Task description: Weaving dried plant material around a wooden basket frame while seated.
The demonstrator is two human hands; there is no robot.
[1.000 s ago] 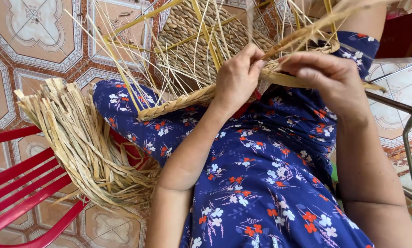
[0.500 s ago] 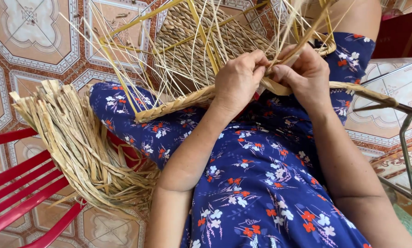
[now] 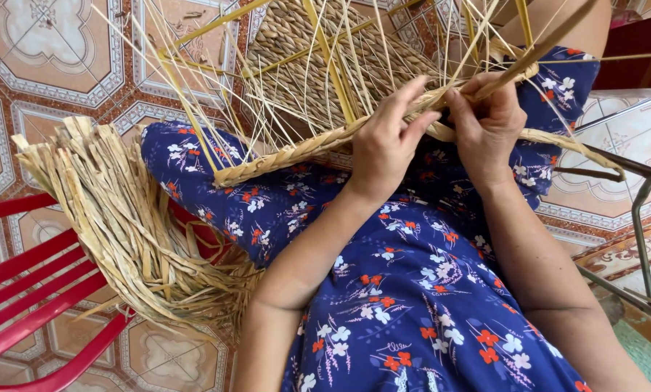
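My left hand (image 3: 385,149) and right hand (image 3: 487,123) were pinched on the braided rim of the tan woven straw basket (image 3: 318,80); it seemed light, springy, its loose strands brittle.

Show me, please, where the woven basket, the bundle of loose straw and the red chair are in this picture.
woven basket (image 3: 304,80), head view, on its woven side.
bundle of loose straw (image 3: 122,218), head view, on the middle of the strands.
red chair (image 3: 21,279), head view, on one slat.
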